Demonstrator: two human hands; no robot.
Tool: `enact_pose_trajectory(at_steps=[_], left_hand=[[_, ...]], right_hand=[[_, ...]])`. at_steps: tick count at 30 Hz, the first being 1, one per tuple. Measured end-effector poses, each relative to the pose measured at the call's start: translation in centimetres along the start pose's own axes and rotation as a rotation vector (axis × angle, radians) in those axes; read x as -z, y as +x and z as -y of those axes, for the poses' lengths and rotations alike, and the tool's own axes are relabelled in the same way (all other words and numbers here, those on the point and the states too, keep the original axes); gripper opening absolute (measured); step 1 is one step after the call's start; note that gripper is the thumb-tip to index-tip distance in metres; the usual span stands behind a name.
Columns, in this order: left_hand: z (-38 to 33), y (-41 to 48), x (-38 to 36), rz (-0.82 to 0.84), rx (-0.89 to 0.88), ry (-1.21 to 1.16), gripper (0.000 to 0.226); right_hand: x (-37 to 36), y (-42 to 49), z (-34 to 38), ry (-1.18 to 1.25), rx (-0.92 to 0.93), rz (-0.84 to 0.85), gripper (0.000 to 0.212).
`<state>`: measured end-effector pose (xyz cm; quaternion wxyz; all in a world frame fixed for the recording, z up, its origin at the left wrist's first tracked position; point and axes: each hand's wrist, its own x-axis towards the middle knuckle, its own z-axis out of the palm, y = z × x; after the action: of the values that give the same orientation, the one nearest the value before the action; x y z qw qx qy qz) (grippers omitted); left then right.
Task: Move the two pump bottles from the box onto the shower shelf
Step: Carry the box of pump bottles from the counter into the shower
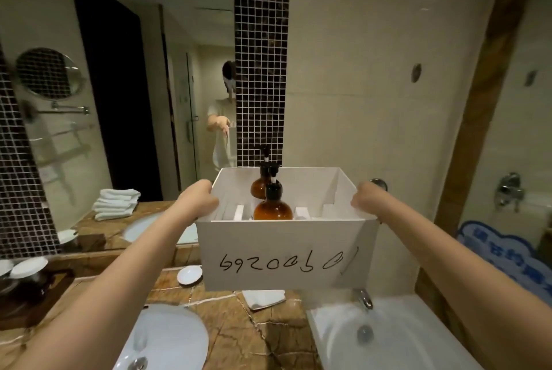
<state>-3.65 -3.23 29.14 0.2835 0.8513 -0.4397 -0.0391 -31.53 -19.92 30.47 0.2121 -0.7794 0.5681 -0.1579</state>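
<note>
Head view: nearest below lie the marble counter (254, 336) with its sink (167, 339) to the left and the bathtub (388, 339) to the right. Above them the person carries a white box (283, 256) in the air, left hand (198, 197) clasping its left wall, right hand (366, 200) clasping its right wall, both wrapped over the rim. Inside stand the two amber pump bottles, upright, one behind the other along the line away from the person: the near bottle (272, 205) just behind the front wall, the far bottle (260, 184) close behind it. Both sit left of the box's middle, so the left hand is nearer to them. Both hands are occupied, so a bottle probably cannot be lifted until one lets go. Beyond is the tiled wall; no shower shelf can be made out.
</note>
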Motion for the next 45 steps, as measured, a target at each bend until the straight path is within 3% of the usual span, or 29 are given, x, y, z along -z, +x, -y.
enact_pose_trajectory(at_steps=[2,5,10,18,23,25,30,35,40,45], left_hand=[[-0.7,0.4,-0.7,0.006,-0.022,-0.019,0.018],[-2.1,1.1,-1.7,0.025,-0.051,-0.053,0.016],[-5.4,2.0,-3.2,0.105,-0.176,-0.081,0.019],[-13.3,2.1,-5.3,0.311,-0.436,-0.186,0.011],[-19.1,-0.2,-6.6,0.439,-0.62,-0.258,0.018],[-21.4,-1.8,-7.0,0.507,-0.697,-0.26,0.019],[-26.4,-8.7,-7.6,0.614,-0.901,-0.312,0.009],[-30.8,-17.1,-7.7,0.723,-1.117,-0.368,0.023],[-33.7,-27.7,-6.9,0.846,-1.31,-0.447,0.031],[-34.6,-39.3,-5.5,1.02,-1.424,-0.543,0.029]], right_hand=[[0.5,0.3,-0.9,-0.022,-0.014,0.006,0.027],[1.5,-0.2,-1.9,0.006,-0.079,-0.029,0.02],[3.7,-2.5,-4.5,0.021,-0.159,-0.126,0.033],[8.3,-9.6,-9.0,-0.012,-0.401,-0.303,0.028],[11.0,-17.3,-11.2,0.022,-0.579,-0.453,0.012],[12.1,-20.9,-12.2,0.028,-0.623,-0.514,0.017],[14.0,-31.4,-13.1,-0.035,-0.822,-0.649,0.009],[14.8,-42.8,-13.2,-0.063,-1.056,-0.761,0.008],[14.5,-55.1,-12.5,-0.046,-1.274,-0.873,0.026],[13.2,-67.2,-10.2,-0.06,-1.482,-1.005,0.02]])
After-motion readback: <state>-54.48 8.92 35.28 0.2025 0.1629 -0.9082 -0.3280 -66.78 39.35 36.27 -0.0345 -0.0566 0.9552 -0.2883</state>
